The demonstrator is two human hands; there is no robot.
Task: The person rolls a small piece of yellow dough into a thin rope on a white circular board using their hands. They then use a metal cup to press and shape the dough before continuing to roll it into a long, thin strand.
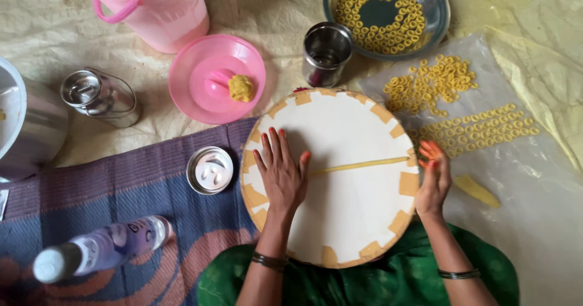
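- A thin yellow dough strand (359,165) lies stretched across the round white board (340,221), running from near the board's middle out to its right rim.
- The left hand (282,175) rests flat, palm down, on the board's left half; its fingers are slightly spread and the thumb tip meets the strand's left end.
- The right hand (433,181) sits at the board's right rim, its fingertips bunched together and pinching the strand's right end.
- The board, edged with tan tape patches, rests on the person's lap over green cloth (388,281).
- Just right of the board, a clear plastic sheet (534,221) carries rows and a heap of small yellow dough rings (452,108), plus a short yellow dough piece (477,191).
- Above the board stand a steel cup (327,54) and a steel plate (434,5) filled with more rings.
- Up and left of the board, a pink lid (200,99) holds a yellow dough lump (241,88); a pink bucket (164,8) stands beyond it.
- Left of the board lie a small round steel lid (209,170), a steel container (100,97) and, lower down, a clear plastic bottle (103,248) on a purple mat (121,184).
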